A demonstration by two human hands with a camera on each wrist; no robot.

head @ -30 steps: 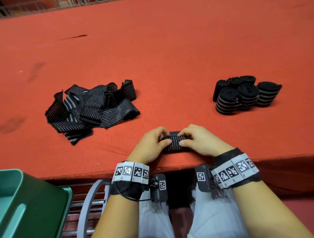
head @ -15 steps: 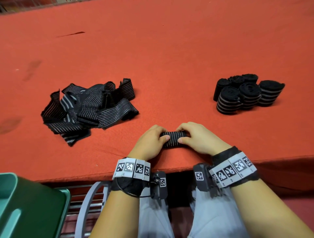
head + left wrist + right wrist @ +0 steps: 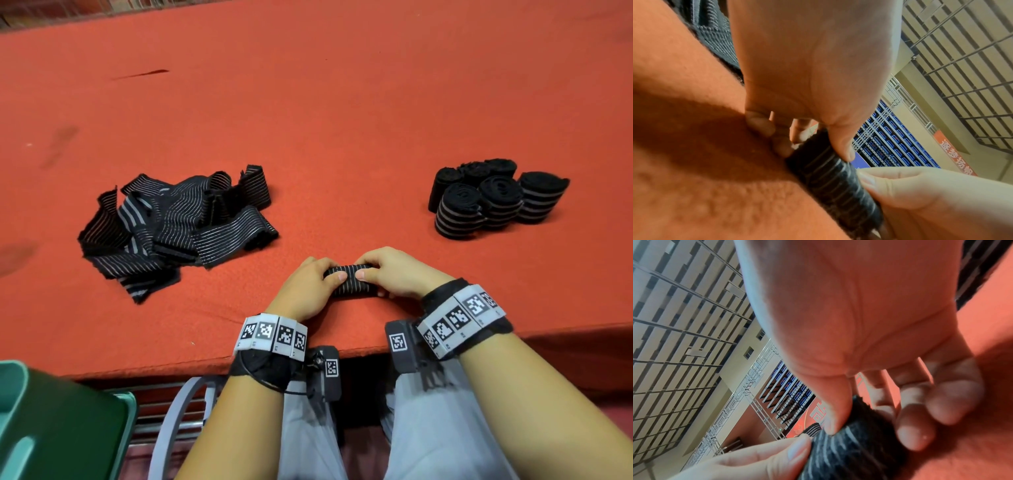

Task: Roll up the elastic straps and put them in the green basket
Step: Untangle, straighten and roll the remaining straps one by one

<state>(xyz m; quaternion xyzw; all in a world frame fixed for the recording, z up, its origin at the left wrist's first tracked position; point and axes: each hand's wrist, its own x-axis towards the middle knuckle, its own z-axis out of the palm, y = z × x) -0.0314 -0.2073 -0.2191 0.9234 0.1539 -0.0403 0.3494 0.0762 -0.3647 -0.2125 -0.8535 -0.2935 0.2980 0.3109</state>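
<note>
I have the strap roll [image 3: 349, 285] pinned on the near edge of the red table [image 3: 342, 120], one end in each hand. To finish this roll well, I judge I should keep both thumbs pressing evenly so the coil stays tight and square, tuck the loose end under, and not let go of either end until the elastic has stopped trying to spring open.

My left hand [image 3: 308, 287] is curled over the left end, thumb [image 3: 842, 146] on top of the striped cloth and fingertips [image 3: 760, 123] bent down to the table behind it. My right hand [image 3: 394, 274] mirrors it on the right end, thumb [image 3: 832, 410] on the coil, fingers [image 3: 914, 423] curled round the far side. Both wrists sit low at the table edge.

The loose straps [image 3: 178, 222] lie piled to the left, well apart; the finished rolls [image 3: 493, 198] stand grouped on the right. The green basket [image 3: 51, 428] is below the table at near left, with none of its inside in view.
</note>
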